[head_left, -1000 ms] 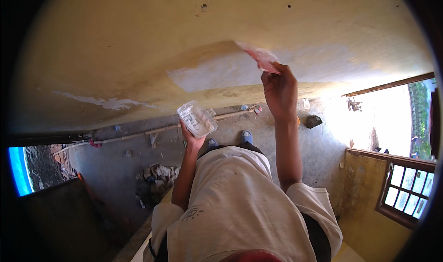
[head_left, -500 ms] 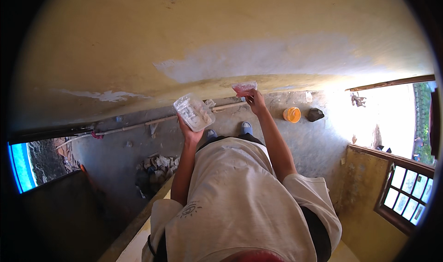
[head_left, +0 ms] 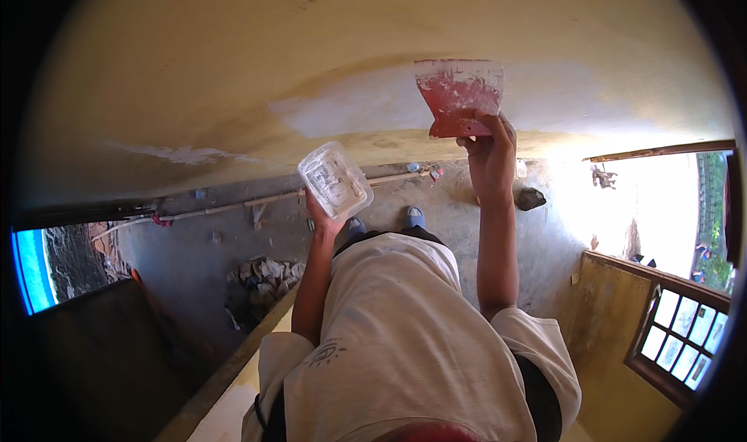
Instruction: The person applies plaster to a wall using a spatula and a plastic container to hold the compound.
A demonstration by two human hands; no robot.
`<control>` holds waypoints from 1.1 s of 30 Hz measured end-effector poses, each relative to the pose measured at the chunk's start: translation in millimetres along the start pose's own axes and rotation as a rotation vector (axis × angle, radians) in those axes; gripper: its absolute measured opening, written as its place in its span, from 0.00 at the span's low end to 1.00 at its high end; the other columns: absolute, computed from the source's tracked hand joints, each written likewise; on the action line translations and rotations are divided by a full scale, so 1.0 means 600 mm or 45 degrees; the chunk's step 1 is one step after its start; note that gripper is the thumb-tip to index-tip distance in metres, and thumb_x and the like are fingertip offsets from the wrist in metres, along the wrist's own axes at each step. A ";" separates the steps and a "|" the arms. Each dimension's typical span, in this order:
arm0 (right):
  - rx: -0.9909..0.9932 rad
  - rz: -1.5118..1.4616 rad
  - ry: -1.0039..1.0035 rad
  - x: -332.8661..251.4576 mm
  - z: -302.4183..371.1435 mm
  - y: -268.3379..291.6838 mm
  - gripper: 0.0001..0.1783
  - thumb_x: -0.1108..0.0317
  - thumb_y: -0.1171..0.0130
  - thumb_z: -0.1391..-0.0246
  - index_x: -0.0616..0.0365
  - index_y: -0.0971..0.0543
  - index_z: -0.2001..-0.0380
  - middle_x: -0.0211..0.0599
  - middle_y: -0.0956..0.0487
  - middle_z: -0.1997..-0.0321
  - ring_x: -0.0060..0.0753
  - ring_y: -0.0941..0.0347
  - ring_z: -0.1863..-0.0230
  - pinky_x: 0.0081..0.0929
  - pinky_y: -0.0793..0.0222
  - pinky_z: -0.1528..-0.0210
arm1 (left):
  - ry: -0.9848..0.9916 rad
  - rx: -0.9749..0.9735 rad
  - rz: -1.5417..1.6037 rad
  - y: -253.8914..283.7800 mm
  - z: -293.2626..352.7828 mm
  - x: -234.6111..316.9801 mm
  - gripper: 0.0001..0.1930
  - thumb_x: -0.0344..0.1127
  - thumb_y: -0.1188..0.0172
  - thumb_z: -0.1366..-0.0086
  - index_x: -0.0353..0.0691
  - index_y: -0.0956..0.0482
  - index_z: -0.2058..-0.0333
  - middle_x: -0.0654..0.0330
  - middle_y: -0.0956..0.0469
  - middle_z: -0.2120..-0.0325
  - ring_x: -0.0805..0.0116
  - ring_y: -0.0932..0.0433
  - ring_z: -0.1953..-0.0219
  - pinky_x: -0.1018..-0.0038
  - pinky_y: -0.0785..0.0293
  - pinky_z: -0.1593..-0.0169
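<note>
The right hand (head_left: 492, 160) pinched a red scraper (head_left: 461, 96), upper middle; the left hand (head_left: 322, 215) gripped a plastic tub (head_left: 336, 180), centre. The pale wall patch (head_left: 350, 109) looked smeared; the white chip (head_left: 185, 154), left, seemed untouched.

Your scraper (head_left: 459, 93), red, flared and smeared whitish, points its wide edge away from your right hand (head_left: 492, 156); in your left hand (head_left: 324, 219), your clear rectangular tub (head_left: 335, 184) tilts, open side toward you, whitish residue inside
</note>
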State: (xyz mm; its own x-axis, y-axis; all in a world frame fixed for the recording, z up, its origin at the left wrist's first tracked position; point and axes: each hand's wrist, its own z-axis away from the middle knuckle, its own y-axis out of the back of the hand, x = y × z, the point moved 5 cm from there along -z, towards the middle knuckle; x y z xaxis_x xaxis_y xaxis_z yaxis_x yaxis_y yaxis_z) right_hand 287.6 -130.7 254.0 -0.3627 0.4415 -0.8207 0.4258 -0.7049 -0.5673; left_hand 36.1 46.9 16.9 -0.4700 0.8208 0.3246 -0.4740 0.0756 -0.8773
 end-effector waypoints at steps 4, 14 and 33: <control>0.030 0.041 -0.164 0.096 0.012 0.014 0.10 0.71 0.49 0.41 0.62 0.24 0.58 0.39 0.19 0.60 0.27 0.21 0.63 0.24 0.27 0.65 | -0.023 0.012 0.049 0.003 0.005 0.016 0.31 0.61 0.57 0.30 0.49 0.32 0.37 0.58 0.27 0.41 0.52 0.28 0.41 0.48 0.33 0.38; -0.010 -0.019 -0.715 0.544 0.015 0.075 0.08 0.70 0.50 0.40 0.56 0.26 0.58 0.34 0.20 0.62 0.25 0.24 0.64 0.23 0.30 0.63 | -0.109 0.040 0.098 0.077 0.044 0.136 0.31 0.62 0.57 0.30 0.48 0.32 0.38 0.58 0.27 0.42 0.51 0.27 0.42 0.49 0.32 0.39; -0.214 -0.369 -0.062 0.102 0.012 -0.324 0.11 0.71 0.53 0.37 0.66 0.24 0.59 0.42 0.20 0.59 0.30 0.24 0.59 0.27 0.27 0.58 | 0.027 -0.011 0.080 0.106 0.000 0.189 0.32 0.65 0.57 0.30 0.50 0.31 0.38 0.62 0.26 0.44 0.57 0.26 0.44 0.52 0.30 0.41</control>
State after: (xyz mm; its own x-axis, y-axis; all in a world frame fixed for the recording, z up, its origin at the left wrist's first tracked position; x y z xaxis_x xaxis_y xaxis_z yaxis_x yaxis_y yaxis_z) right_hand 176.9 29.2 314.4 -0.5261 0.5803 -0.6216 0.4283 -0.4507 -0.7832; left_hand -47.4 145.0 -2.1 -0.4825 0.8360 0.2611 -0.4376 0.0282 -0.8987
